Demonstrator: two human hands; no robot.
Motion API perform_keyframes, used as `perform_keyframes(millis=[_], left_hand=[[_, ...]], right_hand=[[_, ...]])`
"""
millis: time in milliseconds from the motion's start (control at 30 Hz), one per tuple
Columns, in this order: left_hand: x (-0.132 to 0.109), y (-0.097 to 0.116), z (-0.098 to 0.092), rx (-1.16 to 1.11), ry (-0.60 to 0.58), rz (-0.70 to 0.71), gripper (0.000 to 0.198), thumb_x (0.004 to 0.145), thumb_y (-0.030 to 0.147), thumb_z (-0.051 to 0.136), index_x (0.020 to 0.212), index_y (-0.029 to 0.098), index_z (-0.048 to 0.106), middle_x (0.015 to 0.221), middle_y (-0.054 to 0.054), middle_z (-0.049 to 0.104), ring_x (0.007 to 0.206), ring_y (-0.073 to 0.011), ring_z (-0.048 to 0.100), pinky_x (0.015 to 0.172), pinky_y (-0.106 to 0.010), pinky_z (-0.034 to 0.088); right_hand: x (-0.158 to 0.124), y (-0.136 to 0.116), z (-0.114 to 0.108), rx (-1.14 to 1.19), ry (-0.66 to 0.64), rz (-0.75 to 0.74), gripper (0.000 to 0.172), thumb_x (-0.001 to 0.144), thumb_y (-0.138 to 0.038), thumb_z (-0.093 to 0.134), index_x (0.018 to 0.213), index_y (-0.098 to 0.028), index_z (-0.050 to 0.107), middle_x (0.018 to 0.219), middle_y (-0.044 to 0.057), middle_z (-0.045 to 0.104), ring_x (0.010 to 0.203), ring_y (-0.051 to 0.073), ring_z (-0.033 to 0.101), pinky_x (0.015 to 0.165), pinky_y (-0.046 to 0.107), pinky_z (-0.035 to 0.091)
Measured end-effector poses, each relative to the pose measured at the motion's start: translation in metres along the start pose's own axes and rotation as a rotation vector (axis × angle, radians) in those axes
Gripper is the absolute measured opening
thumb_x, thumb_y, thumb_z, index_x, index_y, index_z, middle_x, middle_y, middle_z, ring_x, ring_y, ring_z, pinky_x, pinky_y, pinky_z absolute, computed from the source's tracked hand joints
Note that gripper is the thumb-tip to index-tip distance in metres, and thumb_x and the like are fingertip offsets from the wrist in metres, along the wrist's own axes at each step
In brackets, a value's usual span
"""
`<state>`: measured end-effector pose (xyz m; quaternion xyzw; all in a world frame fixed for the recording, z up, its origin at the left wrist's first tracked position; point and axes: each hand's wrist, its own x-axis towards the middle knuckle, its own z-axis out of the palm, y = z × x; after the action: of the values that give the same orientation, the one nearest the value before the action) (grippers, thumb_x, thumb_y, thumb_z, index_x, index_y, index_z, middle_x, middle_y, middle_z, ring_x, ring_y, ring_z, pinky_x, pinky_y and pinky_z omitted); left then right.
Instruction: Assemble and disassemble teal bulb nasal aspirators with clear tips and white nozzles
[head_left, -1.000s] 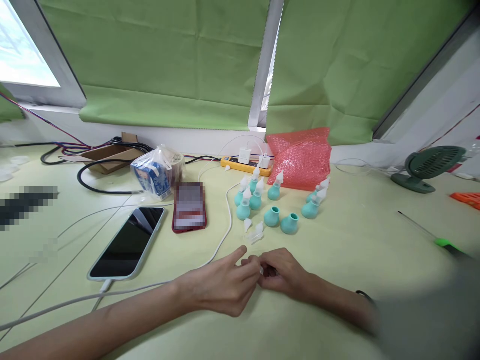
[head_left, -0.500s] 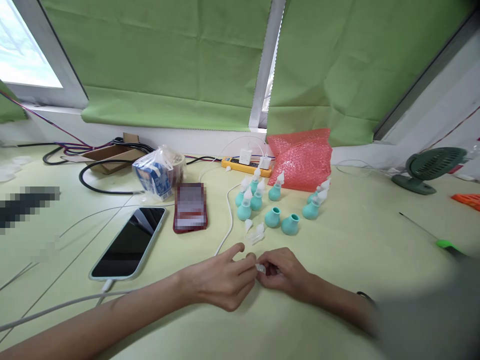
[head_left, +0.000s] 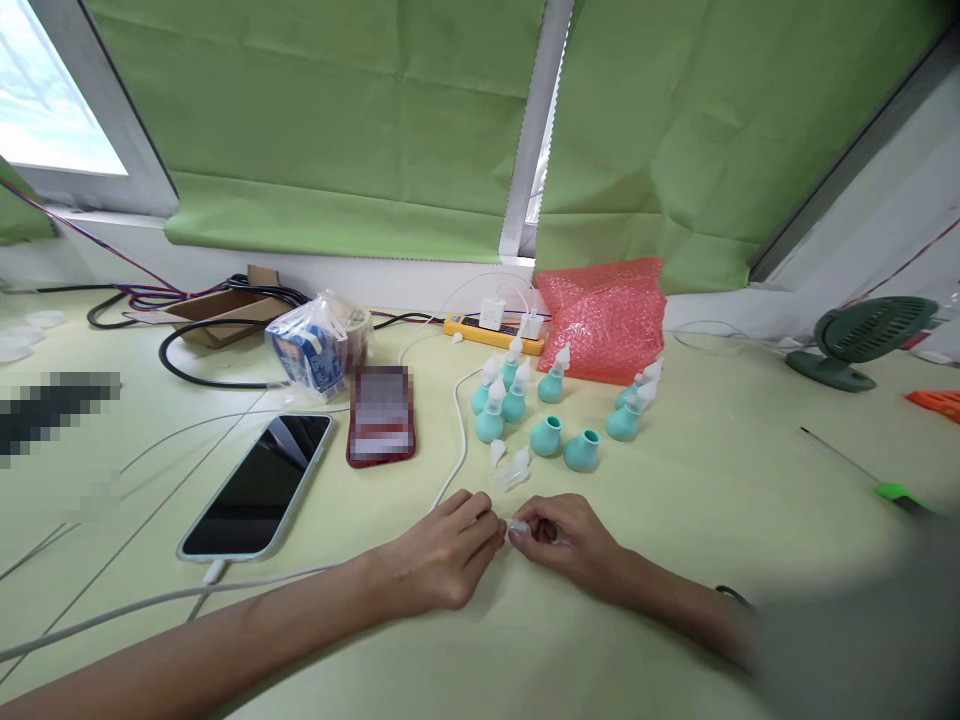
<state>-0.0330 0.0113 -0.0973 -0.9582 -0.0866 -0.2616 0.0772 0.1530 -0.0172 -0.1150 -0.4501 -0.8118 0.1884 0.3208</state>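
My right hand (head_left: 570, 545) pinches a small translucent plastic tip piece (head_left: 518, 527) between thumb and fingers. From the other side, my left hand (head_left: 448, 556) has its fingers curled together, with the fingertips closed on the left end of that piece. Just beyond the hands lie loose translucent tip parts (head_left: 513, 470) and a small white cone-shaped tip (head_left: 498, 453). Two teal rubber bulbs with open necks, one (head_left: 546, 437) beside the other (head_left: 582, 451), stand farther back. Several teal bulbs with clear pointed tips (head_left: 490, 420) are grouped behind them, and others (head_left: 622, 420) stand to the right.
A dark-screened phone (head_left: 259, 490) on a charging cable and a red-cased phone (head_left: 381, 415) lie at the left. Behind are a yellow power strip (head_left: 457, 326), a red bubble-wrap bag (head_left: 607, 325) and a bagged blue box (head_left: 311, 350). A green-handled screwdriver (head_left: 892, 491) and green fan (head_left: 862, 335) are at right.
My left hand's raised index finger has come down, and its fingers have closed on the left end of the translucent piece. My right hand still pinches the piece, which now shows more fully.
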Motion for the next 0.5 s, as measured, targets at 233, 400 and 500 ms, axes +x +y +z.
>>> perform_keyframes(millis=[233, 400, 500], left_hand=[[-0.0034, -0.0009, 0.0026, 0.063, 0.028, 0.045, 0.017, 0.078, 0.005, 0.041, 0.071, 0.004, 0.057, 0.062, -0.008, 0.049, 0.063, -0.0166, 0.037, 0.053, -0.029, 0.037], [-0.002, -0.0035, -0.0002, 0.046, -0.093, 0.031, 0.015, 0.079, 0.007, 0.041, 0.073, 0.007, 0.054, 0.067, -0.007, 0.05, 0.064, -0.0161, 0.037, 0.054, -0.028, 0.038], [-0.0031, -0.0052, 0.0006, 0.048, -0.104, 0.046, 0.013, 0.078, 0.006, 0.041, 0.074, 0.007, 0.053, 0.068, -0.007, 0.049, 0.065, -0.0161, 0.037, 0.054, -0.028, 0.038]], right_hand=[[0.0007, -0.0015, -0.0014, -0.015, -0.005, 0.006, 0.02, 0.076, -0.03, 0.047, 0.063, -0.016, 0.052, 0.048, -0.002, 0.048, 0.045, 0.007, 0.042, 0.044, 0.017, 0.036], [0.0009, -0.0035, -0.0017, -0.011, -0.004, -0.006, 0.019, 0.075, -0.028, 0.047, 0.062, -0.015, 0.052, 0.048, -0.002, 0.048, 0.044, 0.007, 0.042, 0.044, 0.018, 0.036], [0.0014, -0.0046, -0.0017, 0.0, -0.003, 0.003, 0.018, 0.075, -0.028, 0.047, 0.062, -0.015, 0.051, 0.048, -0.002, 0.047, 0.044, 0.007, 0.042, 0.044, 0.017, 0.036]])
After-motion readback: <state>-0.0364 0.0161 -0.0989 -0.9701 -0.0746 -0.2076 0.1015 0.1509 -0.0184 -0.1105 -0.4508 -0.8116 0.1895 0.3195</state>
